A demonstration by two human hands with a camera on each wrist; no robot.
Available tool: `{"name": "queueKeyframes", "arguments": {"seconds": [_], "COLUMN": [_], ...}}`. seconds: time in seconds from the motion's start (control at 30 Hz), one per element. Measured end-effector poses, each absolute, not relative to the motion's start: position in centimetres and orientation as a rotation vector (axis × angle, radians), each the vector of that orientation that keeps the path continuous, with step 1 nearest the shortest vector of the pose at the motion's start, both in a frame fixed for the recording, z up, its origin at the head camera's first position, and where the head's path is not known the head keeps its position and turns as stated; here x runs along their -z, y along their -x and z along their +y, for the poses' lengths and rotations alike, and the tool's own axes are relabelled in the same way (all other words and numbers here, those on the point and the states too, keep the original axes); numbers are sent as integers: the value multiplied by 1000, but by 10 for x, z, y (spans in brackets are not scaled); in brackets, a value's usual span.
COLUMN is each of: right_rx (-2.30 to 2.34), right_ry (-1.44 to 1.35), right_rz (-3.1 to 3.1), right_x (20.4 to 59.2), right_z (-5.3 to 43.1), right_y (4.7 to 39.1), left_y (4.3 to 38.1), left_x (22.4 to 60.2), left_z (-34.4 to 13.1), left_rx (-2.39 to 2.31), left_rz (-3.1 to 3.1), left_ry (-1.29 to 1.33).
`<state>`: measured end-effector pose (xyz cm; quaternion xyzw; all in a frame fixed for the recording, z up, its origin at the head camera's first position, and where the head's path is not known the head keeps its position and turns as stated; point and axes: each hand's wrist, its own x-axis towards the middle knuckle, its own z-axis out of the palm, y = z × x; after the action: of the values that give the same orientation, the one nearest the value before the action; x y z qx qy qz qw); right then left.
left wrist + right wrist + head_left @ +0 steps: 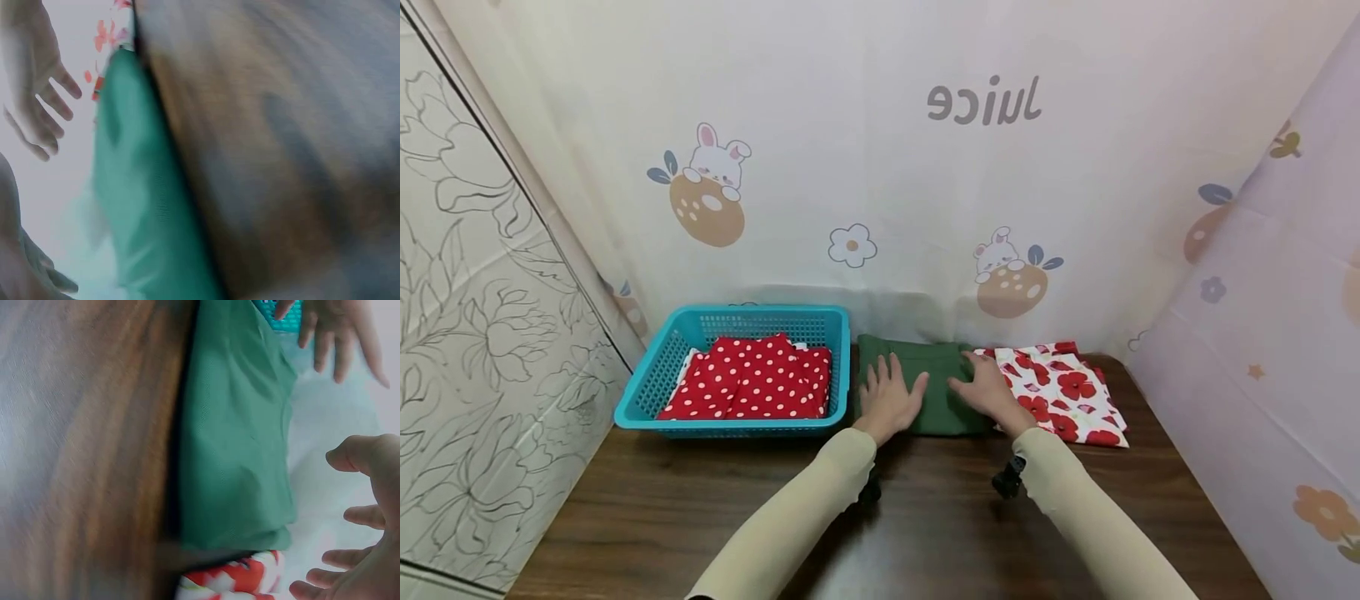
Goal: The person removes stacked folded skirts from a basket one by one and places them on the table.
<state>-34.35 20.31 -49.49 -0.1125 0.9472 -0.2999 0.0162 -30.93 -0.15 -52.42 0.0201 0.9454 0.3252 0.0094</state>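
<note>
A folded green cloth [936, 408] lies on the table between the basket and a floral cloth. My left hand [887, 402] is over its left part, fingers spread and pointing away from me. My right hand [991, 390] is at its right end, thumb and fingers apart. In the right wrist view the right hand [356, 550] has nothing in its grasp and stands apart from the green cloth [231, 456]. Wrinkles run across the cloth's top there. The left hand [337, 331] shows fingers loosely spread near the cloth's far end.
A blue plastic basket [632, 408] at the left holds a red polka-dot cloth [752, 379] with some white cloth under it. To the right lies a folded white cloth with red flowers [1060, 392]. A printed curtain [895, 183] hangs behind the brown wooden table [940, 517].
</note>
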Motion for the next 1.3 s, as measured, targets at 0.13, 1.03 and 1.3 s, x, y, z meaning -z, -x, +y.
{"name": "queueKeyframes", "arguments": {"seconds": [0.13,1.03,1.3], "right_rx": [889,689,645], "right_ry": [384,617,654], "right_rz": [2986,2975,2917], "right_x": [476,401,408], "right_z": [204,55,14], "right_y": [343,355,344], "left_y": [300,299,293], "left_x": [488,427,436], "left_z": [2,-228,-277], "left_rx": [-1103,-450,-452], "left_rz": [2887,3172,3109], "left_ry": [-151,-192,-81]}}
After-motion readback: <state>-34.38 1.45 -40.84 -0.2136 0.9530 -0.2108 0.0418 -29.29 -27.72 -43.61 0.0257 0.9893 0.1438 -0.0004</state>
